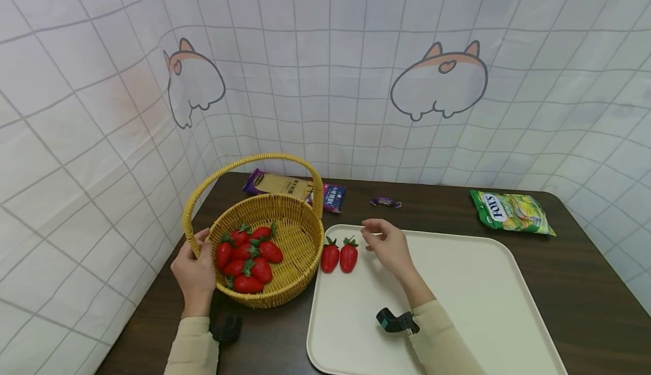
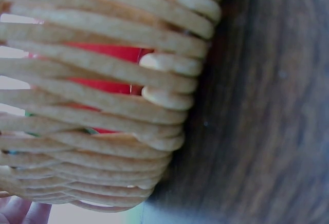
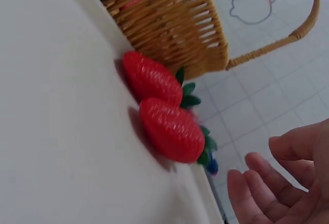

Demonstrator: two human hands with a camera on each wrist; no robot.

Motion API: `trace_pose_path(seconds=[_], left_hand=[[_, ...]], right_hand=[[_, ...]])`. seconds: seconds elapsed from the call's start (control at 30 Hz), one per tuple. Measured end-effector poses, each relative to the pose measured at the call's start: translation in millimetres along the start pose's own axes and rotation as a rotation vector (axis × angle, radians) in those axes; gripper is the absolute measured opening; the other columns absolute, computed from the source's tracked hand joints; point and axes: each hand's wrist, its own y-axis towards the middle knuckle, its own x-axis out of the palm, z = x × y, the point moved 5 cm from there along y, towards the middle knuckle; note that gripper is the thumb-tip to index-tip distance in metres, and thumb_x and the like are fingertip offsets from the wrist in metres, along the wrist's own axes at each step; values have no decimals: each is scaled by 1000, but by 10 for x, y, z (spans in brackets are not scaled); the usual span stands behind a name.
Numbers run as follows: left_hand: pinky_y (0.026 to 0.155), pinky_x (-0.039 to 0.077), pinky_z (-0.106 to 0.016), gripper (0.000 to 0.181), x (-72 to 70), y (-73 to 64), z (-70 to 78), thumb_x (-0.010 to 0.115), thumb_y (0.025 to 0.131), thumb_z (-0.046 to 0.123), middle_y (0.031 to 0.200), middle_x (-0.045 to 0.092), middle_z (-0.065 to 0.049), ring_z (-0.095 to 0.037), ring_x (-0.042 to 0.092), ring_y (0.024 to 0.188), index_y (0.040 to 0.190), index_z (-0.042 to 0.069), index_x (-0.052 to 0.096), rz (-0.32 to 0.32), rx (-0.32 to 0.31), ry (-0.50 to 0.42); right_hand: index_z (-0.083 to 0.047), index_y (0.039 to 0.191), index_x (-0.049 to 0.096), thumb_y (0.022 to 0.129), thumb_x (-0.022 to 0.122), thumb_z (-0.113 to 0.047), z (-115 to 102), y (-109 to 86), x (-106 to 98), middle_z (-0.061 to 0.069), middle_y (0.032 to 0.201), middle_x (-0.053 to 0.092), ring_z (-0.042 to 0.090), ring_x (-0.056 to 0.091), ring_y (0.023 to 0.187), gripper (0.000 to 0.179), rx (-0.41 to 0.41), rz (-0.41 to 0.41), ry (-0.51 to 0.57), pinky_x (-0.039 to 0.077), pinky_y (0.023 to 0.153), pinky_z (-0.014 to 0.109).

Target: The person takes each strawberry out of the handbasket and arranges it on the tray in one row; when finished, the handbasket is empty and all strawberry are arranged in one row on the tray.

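Note:
My left hand grips the rim of a yellow woven basket at the foot of its arched handle. Several red strawberries with green leaves lie inside, toward the left. Through the weave, red shows in the left wrist view, where the basket wall fills much of the frame. Two more strawberries lie side by side on a cream tray, close to the basket. Just right of their leaves is my right hand, holding nothing, its fingers loosely bent and thumb apart from them.
Behind the basket lies a purple and tan snack packet. A small purple wrapped candy lies beyond the tray, and a green FOX'S bag at the back right. Grid-patterned white cloth walls in the dark wooden table.

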Motion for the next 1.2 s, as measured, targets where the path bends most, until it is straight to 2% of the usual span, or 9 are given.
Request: trace_pose_path(seconds=[0.17, 0.33, 0.57, 0.67, 0.73, 0.87, 0.97, 1.1, 1.2], left_hand=[[66, 35, -18, 17, 5, -5, 4, 57, 89, -3, 109, 73, -8, -10, 62, 93, 73, -5, 62, -7, -12, 15], [58, 32, -17, 18, -29, -20, 2, 56, 91, 1, 111, 73, -8, -1, 57, 80, 85, -7, 71, 0, -23, 26], [51, 27, -18, 18, -28, -21, 18, 57, 92, 1, 111, 72, -8, -2, 45, 62, 90, -6, 73, -13, -7, 23], [47, 25, -18, 18, -13, -21, 21, 57, 91, 1, 111, 72, -9, -6, 32, 53, 83, -6, 71, -19, -6, 27], [47, 24, -19, 19, -8, -19, 17, 57, 91, 1, 111, 73, -8, -3, 33, 53, 78, -6, 69, -20, -8, 36], [47, 23, -21, 21, -15, -14, 2, 56, 90, 2, 111, 73, -7, -2, 33, 53, 72, -5, 65, -18, -15, 54], [47, 23, -22, 20, -18, -17, -3, 56, 90, 1, 111, 73, -7, -4, 30, 51, 73, -4, 65, -17, -19, 57], [50, 25, -22, 20, -12, -19, -3, 56, 90, 1, 111, 73, -8, 3, 42, 57, 73, -4, 64, -16, -24, 50], [51, 26, -21, 21, -5, -11, 5, 56, 90, 2, 111, 72, -8, 3, 42, 58, 72, -5, 64, -21, -22, 40]], right_hand=[[-3, 120, 64, 94, 63, -10, -168, -51, 107, 16, 106, 67, 41, 62, 100, 27, -14, -60, 175, 56, 76, 31], [0, 122, 62, 96, 62, -11, -375, -156, 346, 16, 109, 66, 42, 61, 102, 28, -31, -190, 249, 56, 79, 35], [3, 119, 62, 97, 61, -12, -733, -289, 688, 18, 111, 65, 42, 64, 96, 27, -162, -327, 285, 56, 80, 31], [4, 118, 63, 97, 60, -10, -870, -318, 848, 19, 110, 65, 41, 64, 92, 25, -218, -381, 286, 56, 80, 32], [2, 118, 64, 96, 60, -10, -934, -323, 967, 19, 110, 66, 38, 65, 92, 25, -235, -424, 266, 55, 80, 32], [0, 120, 64, 96, 61, -11, -1011, -309, 1225, 17, 115, 66, 33, 66, 94, 27, -204, -550, 266, 55, 81, 31], [1, 122, 63, 96, 61, -10, -1008, -283, 1413, 18, 117, 64, 25, 66, 95, 28, -144, -646, 301, 54, 85, 37], [3, 121, 64, 95, 62, -10, -932, -223, 1625, 14, 113, 65, 33, 64, 101, 29, -70, -704, 328, 53, 87, 45], [3, 119, 65, 95, 63, -11, -890, -170, 1722, 9, 111, 67, 39, 62, 107, 28, -34, -711, 309, 54, 85, 45]])
